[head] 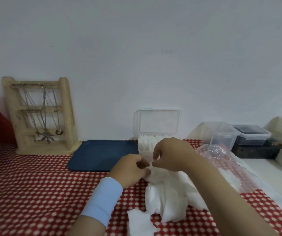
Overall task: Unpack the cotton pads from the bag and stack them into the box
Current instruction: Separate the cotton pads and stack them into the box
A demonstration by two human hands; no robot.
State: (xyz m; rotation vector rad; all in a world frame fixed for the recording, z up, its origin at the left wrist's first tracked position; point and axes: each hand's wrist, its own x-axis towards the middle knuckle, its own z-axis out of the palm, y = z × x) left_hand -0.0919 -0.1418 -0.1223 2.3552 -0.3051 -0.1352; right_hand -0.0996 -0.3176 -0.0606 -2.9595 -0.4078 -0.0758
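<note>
A heap of white cotton pads [167,198] lies on the red dotted tablecloth in front of me. My left hand [130,169] and my right hand [171,155] meet above the heap's far end, both with curled fingers pinching cotton pads at its top. Behind the hands stands the clear plastic box [145,147], its lid up against the wall and a row of pads standing inside. The crumpled transparent bag [222,160] lies to the right of my right forearm.
A dark blue tray [101,155] lies left of the box. A wooden jewellery stand [40,116] with necklaces is at back left. Clear lidded containers [222,135] and a dark-filled one [250,135] sit at back right, with white packs beyond.
</note>
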